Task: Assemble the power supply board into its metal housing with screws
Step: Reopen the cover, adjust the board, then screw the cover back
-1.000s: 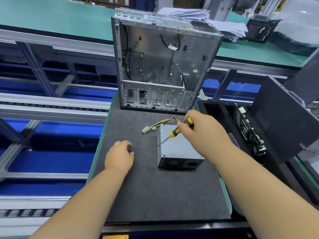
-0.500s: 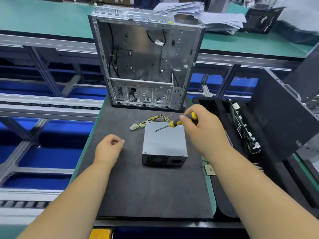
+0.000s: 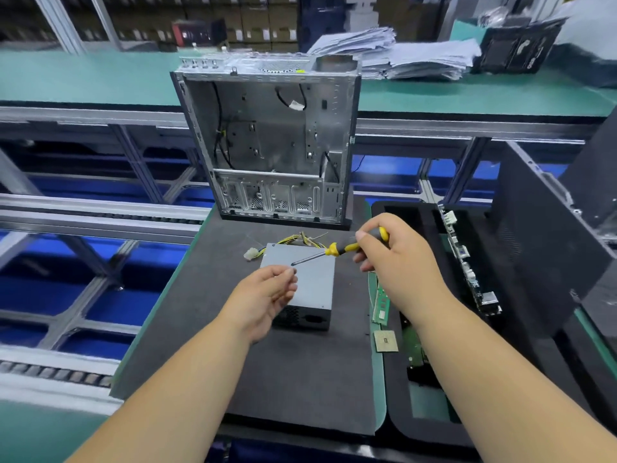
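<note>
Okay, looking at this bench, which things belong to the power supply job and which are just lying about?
For the job: power supply, metal housing, screwdriver gripped by the right hand, left hand pinching something too small to identify.

Lying about: processor chip, memory stick, circuit board, paper stacks.

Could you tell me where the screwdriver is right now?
The right hand holds the screwdriver above the power supply, tip pointing toward the left hand.
</note>
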